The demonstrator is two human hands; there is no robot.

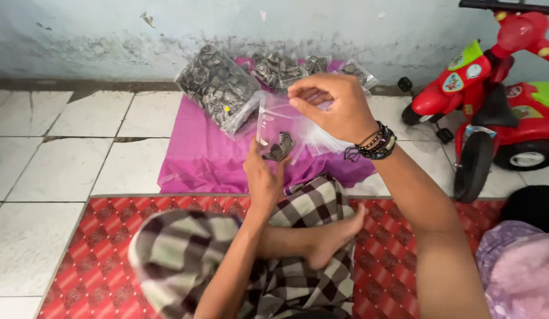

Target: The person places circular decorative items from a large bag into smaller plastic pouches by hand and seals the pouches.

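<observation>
Both hands are up in front of the person's crossed legs, working a small clear zip bag (pixel 280 127) held upright over the magenta cloth (pixel 191 159). The right hand (pixel 336 109) is on top, fingers curled together and pinched on the bag's upper edge, thumb tucked under the fingertips at the mouth. The left hand (pixel 264 177) comes from below, palm cupping the bag's bottom, fingers closed round the lower corner where a small clutch of dark metal pieces (pixel 280 145) sits; their exact kind is too small to tell. So the bag's long axis runs near vertical, mouth up toward the right hand, load down by the left. The metal pieces lie just below the right fingertips and just above the left palm, with the left hand the nearer of the two. Behind, against the wall (pixel 109 35), lie bigger clear bags stuffed with similar grey metal parts (pixel 218 85), well apart from the hands. A red patterned mat (pixel 97 248) lies under the person, and a red toy ride-on motorbike (pixel 493 100) stands off to the right on the white tiles (pixel 62 165).
</observation>
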